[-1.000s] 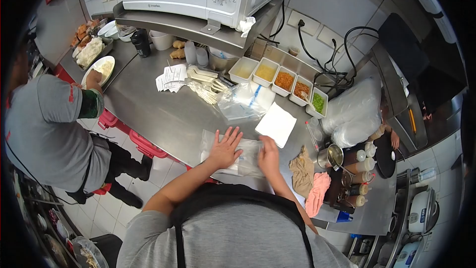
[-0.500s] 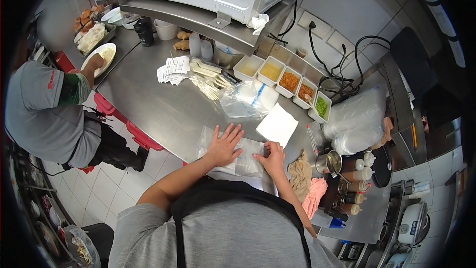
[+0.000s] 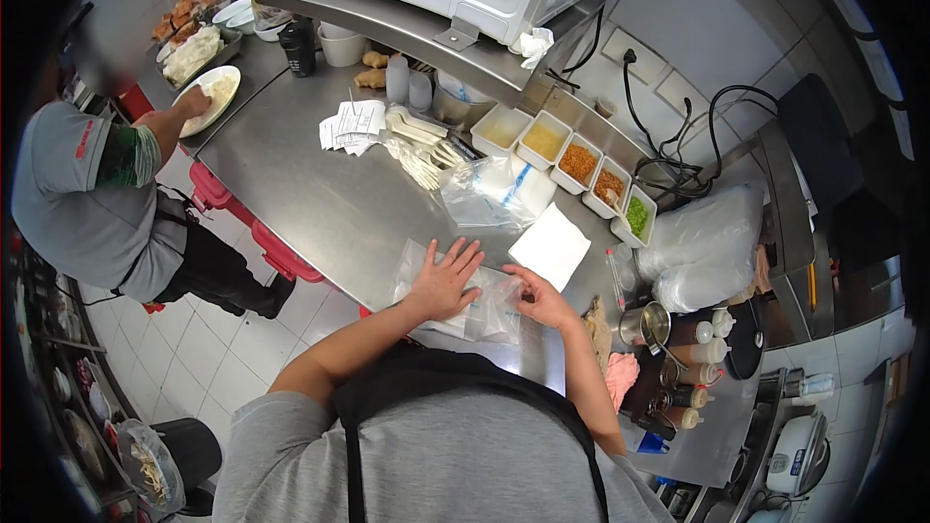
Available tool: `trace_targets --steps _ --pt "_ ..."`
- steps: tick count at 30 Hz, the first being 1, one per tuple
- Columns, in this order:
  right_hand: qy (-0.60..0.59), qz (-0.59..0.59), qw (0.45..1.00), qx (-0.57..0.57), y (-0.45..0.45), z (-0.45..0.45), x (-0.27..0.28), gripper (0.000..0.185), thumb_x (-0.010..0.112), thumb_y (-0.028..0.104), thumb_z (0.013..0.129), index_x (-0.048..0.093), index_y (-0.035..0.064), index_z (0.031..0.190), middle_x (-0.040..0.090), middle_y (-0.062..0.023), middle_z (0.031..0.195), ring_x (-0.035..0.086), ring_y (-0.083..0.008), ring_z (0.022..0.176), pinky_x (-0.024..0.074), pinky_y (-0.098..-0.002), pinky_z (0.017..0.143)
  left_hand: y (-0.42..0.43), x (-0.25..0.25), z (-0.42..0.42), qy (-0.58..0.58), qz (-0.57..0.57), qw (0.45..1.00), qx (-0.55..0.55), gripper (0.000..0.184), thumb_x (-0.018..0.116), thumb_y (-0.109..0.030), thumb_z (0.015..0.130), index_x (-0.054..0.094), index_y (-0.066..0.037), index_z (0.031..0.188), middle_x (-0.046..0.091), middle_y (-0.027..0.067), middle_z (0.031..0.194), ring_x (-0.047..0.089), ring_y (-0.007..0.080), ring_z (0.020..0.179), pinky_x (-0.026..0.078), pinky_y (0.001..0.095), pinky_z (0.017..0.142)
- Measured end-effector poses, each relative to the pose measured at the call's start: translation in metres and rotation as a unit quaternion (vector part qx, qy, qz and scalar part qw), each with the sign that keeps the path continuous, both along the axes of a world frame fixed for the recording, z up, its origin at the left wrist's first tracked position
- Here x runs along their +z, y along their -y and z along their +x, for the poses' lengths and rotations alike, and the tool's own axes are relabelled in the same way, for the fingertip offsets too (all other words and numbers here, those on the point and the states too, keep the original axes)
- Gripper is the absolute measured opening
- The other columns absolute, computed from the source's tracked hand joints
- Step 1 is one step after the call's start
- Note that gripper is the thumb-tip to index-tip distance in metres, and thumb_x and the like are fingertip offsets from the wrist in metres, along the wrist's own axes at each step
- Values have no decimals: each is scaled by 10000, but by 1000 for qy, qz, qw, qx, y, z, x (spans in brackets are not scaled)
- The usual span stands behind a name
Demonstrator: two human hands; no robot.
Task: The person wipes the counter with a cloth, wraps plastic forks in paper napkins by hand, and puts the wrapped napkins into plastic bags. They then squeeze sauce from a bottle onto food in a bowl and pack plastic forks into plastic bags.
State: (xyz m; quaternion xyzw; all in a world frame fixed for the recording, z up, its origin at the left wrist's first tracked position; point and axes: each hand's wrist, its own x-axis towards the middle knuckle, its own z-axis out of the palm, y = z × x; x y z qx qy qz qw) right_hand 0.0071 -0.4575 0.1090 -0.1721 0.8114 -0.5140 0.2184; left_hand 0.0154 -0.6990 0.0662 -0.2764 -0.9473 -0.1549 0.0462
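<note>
My left hand (image 3: pixel 448 283) lies flat with fingers spread on a clear plastic bag (image 3: pixel 494 318) that has something white and flat inside. At the bag's right end my right hand (image 3: pixel 544 302) has its fingers bent and pinches the crumpled plastic near the edge. A stack of white paper sheets (image 3: pixel 550 246) lies just beyond the right hand. Behind it is a pack of clear plastic bags (image 3: pixel 484 192) with blue print. The bag under my hands rests near the front edge of the steel counter (image 3: pixel 291 189).
White tubs (image 3: pixel 578 163) of toppings line the back right. Squeeze bottles (image 3: pixel 699 353), a steel pot (image 3: pixel 644 324) and a pink cloth (image 3: pixel 621 380) stand at right. Wooden cutlery (image 3: pixel 417 160) and paper slips (image 3: pixel 354 126) lie left. A co-worker (image 3: pixel 92 184) handles a plate (image 3: pixel 215 102).
My right hand has shifted slightly right along the bag's end, and the plastic there looks more bunched. My left hand stays flat. The camera view has shifted slightly.
</note>
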Motion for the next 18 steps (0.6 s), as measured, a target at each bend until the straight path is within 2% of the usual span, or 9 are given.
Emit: trace_targets --steps 1,4,7,10,13,14,17,18 --pt "-12 34 999 2 -2 0 -2 654 683 -28 720 496 134 1325 563 42 882 441 -55 639 413 -211 586 0 -1 0 -3 0 1000 0 660 449 -450 913 289 -84 1439 213 95 1529 168 294 1416 100 636 1079" --pt "-118 46 990 -56 15 4 -5 510 695 -22 721 586 97 1204 596 -1 834 473 -71 611 420 -222 566 0 -1 0 -8 1 1000 -1 658 447 -452 913 296 -81 1435 218 96 1527 172 294 1414 104 637 1077" --pt "-247 59 962 -105 24 -1 -17 288 712 -3 726 659 48 1004 614 -45 786 496 -96 572 424 -237 543 0 1 1 -6 3 1000 0 652 439 -454 916 302 -78 1431 218 96 1527 175 294 1413 110 639 1075" --pt "-283 59 946 -150 21 -7 -21 125 717 21 738 652 3 845 606 -90 715 552 -158 577 446 -278 551 0 0 0 -9 5 1000 1 647 432 -455 920 306 -75 1429 217 95 1528 176 294 1412 113 640 1074" --pt "-289 56 934 -202 13 -4 -11 108 727 38 749 631 -10 758 597 -81 680 562 -156 571 439 -279 542 0 -1 0 -8 13 1000 2 647 433 -454 921 306 -73 1428 217 94 1529 176 294 1412 114 640 1073" --pt "-258 61 943 -204 3 -6 -22 125 701 22 776 621 1 870 617 -72 756 574 -148 616 452 -261 573 0 -1 0 -8 14 1000 1 648 435 -453 920 306 -72 1428 218 95 1528 176 294 1412 113 639 1074" --pt "-175 -79 961 -197 1 -6 -35 316 672 -24 757 581 25 1056 629 -72 872 580 -160 671 478 -265 628 0 1 0 -7 10 1000 2 651 439 -454 919 306 -70 1428 219 95 1528 178 293 1411 108 635 1076" --pt "-211 -30 965 -153 4 -3 -30 385 664 -36 746 553 33 1108 627 -73 901 580 -169 683 484 -272 645 0 2 0 -6 6 1000 1 653 440 -454 918 306 -69 1428 219 96 1527 180 293 1410 107 634 1077"
